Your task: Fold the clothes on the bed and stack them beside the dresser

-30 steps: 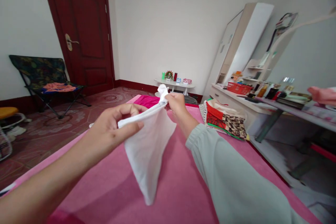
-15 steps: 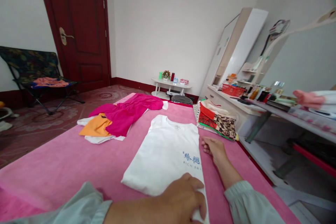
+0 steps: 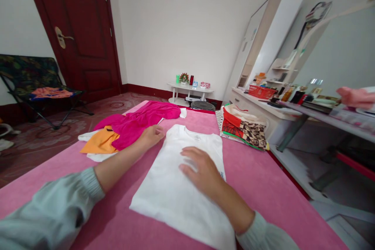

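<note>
A white T-shirt (image 3: pixel 178 187), its sides folded in, lies on the pink bed cover (image 3: pixel 252 195). Over its upper middle is my right hand (image 3: pixel 202 170), fingers apart and slightly curled, holding nothing; it partly covers the blue print. My left hand (image 3: pixel 152 136) is beside the shirt's upper left edge, near the magenta garment (image 3: pixel 131 127). Its fingers are bent together, and whether anything is between them is too small to tell. An orange garment (image 3: pixel 101 140) and some white cloth lie under the magenta one.
A stack of folded clothes (image 3: pixel 244 129) sits at the bed's right far corner. Beyond the bed is a low white table (image 3: pixel 190 88). A dresser (image 3: pixel 263 107) with bottles and a red basket (image 3: pixel 261 91) stands right, a folding chair (image 3: pixel 35 74) left.
My left hand has moved from the shirt's near end to its upper left side. My right hand has come from the right side onto the shirt. The view has shifted slightly.
</note>
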A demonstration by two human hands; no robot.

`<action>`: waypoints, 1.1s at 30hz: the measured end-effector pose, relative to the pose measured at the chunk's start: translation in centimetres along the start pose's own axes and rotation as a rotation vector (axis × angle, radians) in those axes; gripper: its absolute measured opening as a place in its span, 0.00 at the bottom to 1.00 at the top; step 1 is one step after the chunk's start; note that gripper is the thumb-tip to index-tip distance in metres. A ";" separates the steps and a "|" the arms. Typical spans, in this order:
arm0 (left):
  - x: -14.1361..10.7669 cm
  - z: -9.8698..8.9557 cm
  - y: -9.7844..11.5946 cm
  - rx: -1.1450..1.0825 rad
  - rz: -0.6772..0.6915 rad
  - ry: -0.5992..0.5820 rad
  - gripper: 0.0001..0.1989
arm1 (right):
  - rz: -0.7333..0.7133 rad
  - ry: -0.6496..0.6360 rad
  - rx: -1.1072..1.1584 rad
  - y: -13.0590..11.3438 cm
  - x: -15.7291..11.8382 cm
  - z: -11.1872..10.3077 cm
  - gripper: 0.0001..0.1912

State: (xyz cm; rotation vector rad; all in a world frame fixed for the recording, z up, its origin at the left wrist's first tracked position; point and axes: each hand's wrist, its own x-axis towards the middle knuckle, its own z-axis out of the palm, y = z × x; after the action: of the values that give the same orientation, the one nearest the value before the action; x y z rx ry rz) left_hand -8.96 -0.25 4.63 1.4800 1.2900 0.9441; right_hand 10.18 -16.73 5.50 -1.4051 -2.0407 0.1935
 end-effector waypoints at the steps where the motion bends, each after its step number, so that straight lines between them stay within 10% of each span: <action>1: 1.2 -0.4 -0.4 -0.037 -0.072 0.006 0.14 | -0.077 -0.128 0.052 -1.1 -0.3 0.6 0.21; 5: 3.7 -0.1 -0.3 -0.150 -0.222 -0.077 0.09 | -0.263 -0.409 0.109 -3.1 -1.6 2.1 0.36; 11: 4.9 2.9 1.8 -0.261 -0.281 -0.254 0.13 | -0.307 -0.388 0.059 -2.7 -2.0 2.3 0.36; 15: 5.2 4.5 3.3 -0.378 -0.092 -0.381 0.23 | -0.305 -0.377 0.063 -2.6 -1.9 2.4 0.35; 20: 7.3 5.2 3.0 -0.009 0.346 -0.154 0.29 | -0.314 -0.375 0.073 -2.5 -2.0 2.2 0.35; 24: 8.7 4.2 1.1 0.378 0.314 0.009 0.21 | -0.366 -0.351 0.059 -2.4 -2.0 2.5 0.37; 33: 7.0 1.9 -0.9 0.489 0.291 -0.002 0.17 | -0.498 -0.276 0.115 -2.9 -1.9 3.7 0.15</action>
State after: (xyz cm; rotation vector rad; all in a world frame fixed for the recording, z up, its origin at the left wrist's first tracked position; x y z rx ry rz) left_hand -6.32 6.44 3.05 2.0895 1.3905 0.8407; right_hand 6.18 -18.73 3.18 -0.7985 -2.4918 0.2949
